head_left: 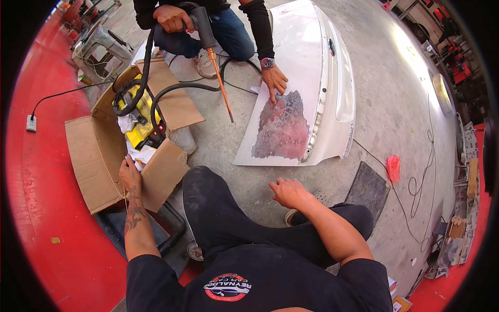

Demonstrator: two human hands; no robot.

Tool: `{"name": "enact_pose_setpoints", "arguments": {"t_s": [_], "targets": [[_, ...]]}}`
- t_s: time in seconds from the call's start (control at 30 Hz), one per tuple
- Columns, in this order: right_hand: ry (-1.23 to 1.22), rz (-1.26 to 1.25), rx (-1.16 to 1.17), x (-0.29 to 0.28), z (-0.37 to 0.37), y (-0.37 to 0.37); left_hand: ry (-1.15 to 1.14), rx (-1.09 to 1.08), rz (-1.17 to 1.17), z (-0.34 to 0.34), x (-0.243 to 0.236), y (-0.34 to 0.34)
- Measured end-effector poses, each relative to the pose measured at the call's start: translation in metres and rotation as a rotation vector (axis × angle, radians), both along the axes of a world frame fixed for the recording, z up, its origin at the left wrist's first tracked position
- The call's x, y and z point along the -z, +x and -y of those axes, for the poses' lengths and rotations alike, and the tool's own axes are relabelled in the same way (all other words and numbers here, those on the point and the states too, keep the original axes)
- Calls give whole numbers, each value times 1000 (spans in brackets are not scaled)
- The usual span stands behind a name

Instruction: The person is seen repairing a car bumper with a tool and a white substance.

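My left hand is closed at the cardboard box, by white paper; what it grips is unclear. The box holds a yellow machine with black hoses. My right hand, empty with loosely curled fingers, is near a white car panel with a grey-and-reddish bare patch. Across from me, a co-worker's hand grips a black tool with a long copper-coloured rod; their other hand touches the panel by the patch.
A power strip lies on red flooring at left. A dark flat mat, red plastic and loose cables lie on the concrete at right. Behind the box stands a worn stool-like object; clutter lines the far right.
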State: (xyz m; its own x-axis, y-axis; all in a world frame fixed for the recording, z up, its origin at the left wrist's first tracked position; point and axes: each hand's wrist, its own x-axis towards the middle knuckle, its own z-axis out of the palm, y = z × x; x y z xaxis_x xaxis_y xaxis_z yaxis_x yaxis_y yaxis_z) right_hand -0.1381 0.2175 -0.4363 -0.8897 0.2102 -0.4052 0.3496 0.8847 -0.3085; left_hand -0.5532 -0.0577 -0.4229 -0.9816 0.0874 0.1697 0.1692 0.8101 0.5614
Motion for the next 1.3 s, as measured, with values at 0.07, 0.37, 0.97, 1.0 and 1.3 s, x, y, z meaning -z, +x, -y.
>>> {"name": "enact_pose_setpoints", "arguments": {"t_s": [0.07, 0.37, 0.97, 1.0, 1.3], "targets": [[-2, 6, 0, -1, 0, 0, 0, 0, 2, 0, 0, 0], [3, -5, -2, -1, 0, 0, -13, -7, 0, 0, 0, 0], [20, -21, -12, 3, 0, 0, -31, 1, -22, 0, 1, -1], [17, -11, -11, 2, 0, 0, -20, 4, -11, -1, -1, 1], [30, -31, -19, 2, -1, 0, -9, -1, -1, -3, -4, 3]]}}
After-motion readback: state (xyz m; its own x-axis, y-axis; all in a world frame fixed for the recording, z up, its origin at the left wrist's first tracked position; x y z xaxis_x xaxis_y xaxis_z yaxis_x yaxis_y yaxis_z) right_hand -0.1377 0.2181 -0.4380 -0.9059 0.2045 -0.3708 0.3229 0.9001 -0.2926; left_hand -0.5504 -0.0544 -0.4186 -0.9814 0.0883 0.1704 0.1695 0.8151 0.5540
